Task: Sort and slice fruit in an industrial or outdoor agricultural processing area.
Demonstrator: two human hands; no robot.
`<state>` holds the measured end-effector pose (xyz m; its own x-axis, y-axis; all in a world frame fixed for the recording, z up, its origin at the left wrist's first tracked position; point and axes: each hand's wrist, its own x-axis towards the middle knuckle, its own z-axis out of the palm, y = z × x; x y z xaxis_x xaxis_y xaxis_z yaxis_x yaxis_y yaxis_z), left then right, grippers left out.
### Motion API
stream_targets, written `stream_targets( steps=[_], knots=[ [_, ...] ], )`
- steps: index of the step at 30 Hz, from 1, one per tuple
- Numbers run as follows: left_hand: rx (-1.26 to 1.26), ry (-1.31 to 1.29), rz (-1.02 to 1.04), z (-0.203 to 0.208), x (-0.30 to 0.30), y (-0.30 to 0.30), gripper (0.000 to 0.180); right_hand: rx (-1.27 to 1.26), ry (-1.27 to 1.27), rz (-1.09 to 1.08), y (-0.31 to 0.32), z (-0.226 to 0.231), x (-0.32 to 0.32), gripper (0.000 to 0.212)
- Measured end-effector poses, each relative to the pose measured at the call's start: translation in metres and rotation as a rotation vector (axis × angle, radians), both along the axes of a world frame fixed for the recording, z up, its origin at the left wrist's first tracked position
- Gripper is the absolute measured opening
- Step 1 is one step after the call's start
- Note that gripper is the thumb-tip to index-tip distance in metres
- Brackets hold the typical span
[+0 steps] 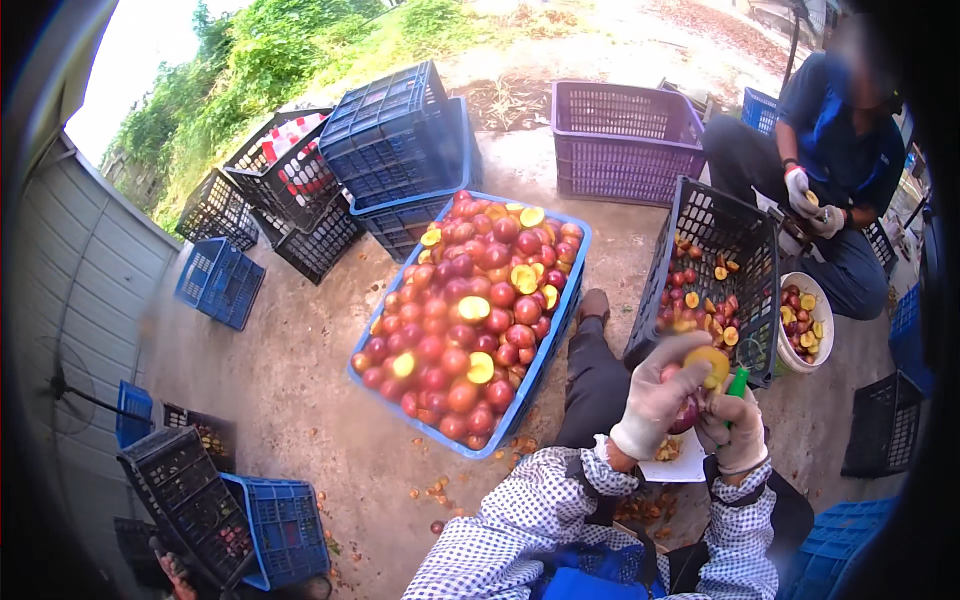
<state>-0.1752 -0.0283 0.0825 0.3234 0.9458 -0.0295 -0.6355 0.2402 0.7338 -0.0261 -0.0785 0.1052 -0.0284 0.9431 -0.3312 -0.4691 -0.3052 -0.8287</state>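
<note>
Both my hands wear pale work gloves and meet over my lap. My left hand [648, 408] is closed around plum pieces, with a cut yellow face [711, 364] at its fingertips and red skin [684, 414] below. My right hand [741, 437] grips a green-handled tool [738, 382] right beside the fruit; the tool's working end is hard to make out. Below them sits a white container [685, 468] with yellowish scraps. Just beyond my hands a black crate [725, 225] holds halved plums [700, 300]. To my left, a blue tub [545, 385] is heaped with red plums [455, 320], some cut.
A co-worker in dark clothes and gloves sits at the right [845, 150], beside a white bucket [815, 355] of plum halves. A purple crate [625, 140] and stacked blue crates [385, 125] stand farther off. More crates [285, 525] lie lower left. Scraps [440, 490] litter the floor.
</note>
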Motion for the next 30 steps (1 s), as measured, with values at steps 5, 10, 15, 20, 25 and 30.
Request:
stream_targets(
  steps=[5, 10, 15, 20, 25, 30],
  knots=[
    [-0.043, 0.075, 0.449, 0.004, -0.101, 0.045, 0.033, 0.012, -0.414, 0.051, 0.0, 0.001, -0.005, 0.014],
    [-0.15, 0.912, 0.777, -0.033, -0.228, 0.092, 0.022, -0.045, -0.932, 0.043, -0.034, -0.078, 0.049, 0.02],
    [-0.015, 0.718, 0.982, -0.043, -0.247, 0.078, 0.031, -0.031, -1.193, 0.032, -0.057, -0.1, 0.059, 0.017],
    [0.046, 0.567, 0.394, -0.008, -0.082, 0.078, 0.02, -0.085, -0.758, -0.263, -0.046, -0.054, 0.044, 0.02],
    [0.523, 0.617, 0.145, -0.008, 0.083, 0.071, 0.022, 0.209, -0.494, -0.402, 0.01, -0.002, 0.01, 0.034],
    [0.02, 0.384, -0.399, -0.002, 0.111, 0.081, 0.044, 0.067, -0.457, -0.41, 0.022, 0.003, 0.088, 0.032]
  ],
)
